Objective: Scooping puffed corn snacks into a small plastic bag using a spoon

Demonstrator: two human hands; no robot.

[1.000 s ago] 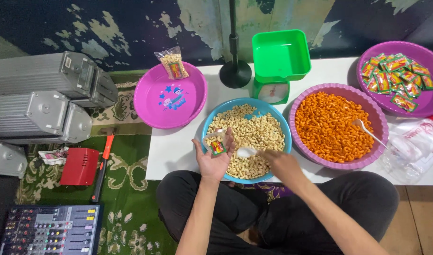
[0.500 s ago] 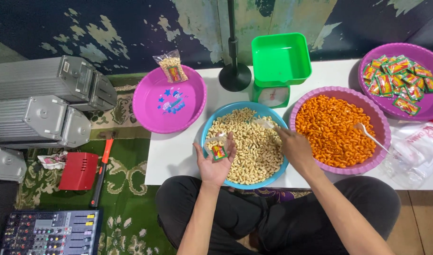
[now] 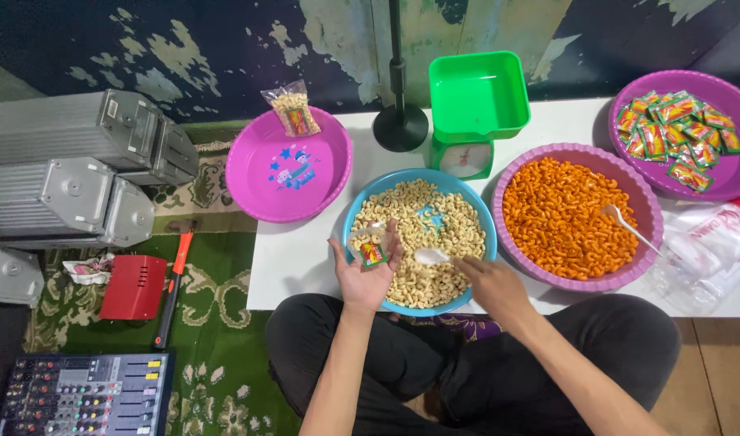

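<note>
My left hand is palm up at the near edge of the blue bowl of pale snacks, holding a small clear plastic bag with a few snacks and a little red and green sachet inside. My right hand grips a white plastic spoon loaded with pale snacks, its bowl over the blue bowl and pointing toward the bag. A bare blue patch shows in the middle of the snacks.
A purple bowl of orange snacks with a white spoon sits to the right, with a purple bowl of sachets behind it. A green kitchen scale, a purple tray with one filled bag, and clear plastic bags surround the work area.
My right hand went forward into the far side of the blue bowl, then drew back with a loaded spoon toward the bag. My left hand stayed in place with the bag.
</note>
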